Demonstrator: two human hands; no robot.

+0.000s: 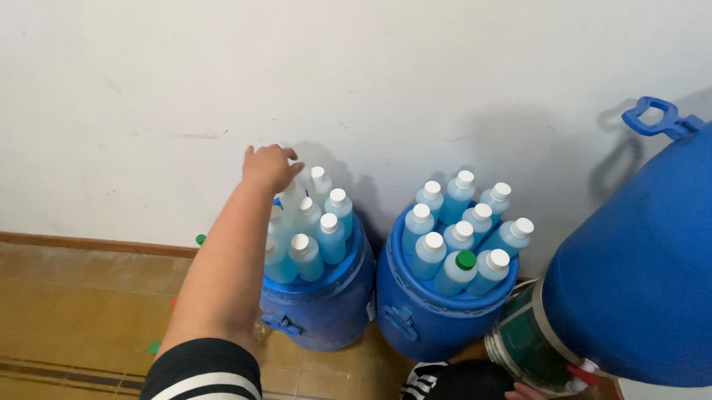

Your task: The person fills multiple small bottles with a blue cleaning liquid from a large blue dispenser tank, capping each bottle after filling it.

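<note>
Single head view, looking steeply down, near blue drums against white wall.

Second blue barrel on the right, just beside its neighbour, packed with upright pale-blue bottles; all white-capped but one with a green cap. Large blue drum tilted at far right, blue handle at its top edge, metal band and dark green lid at its low end. White wall behind, wooden skirting, yellowish tiled floor with small green scraps
</note>
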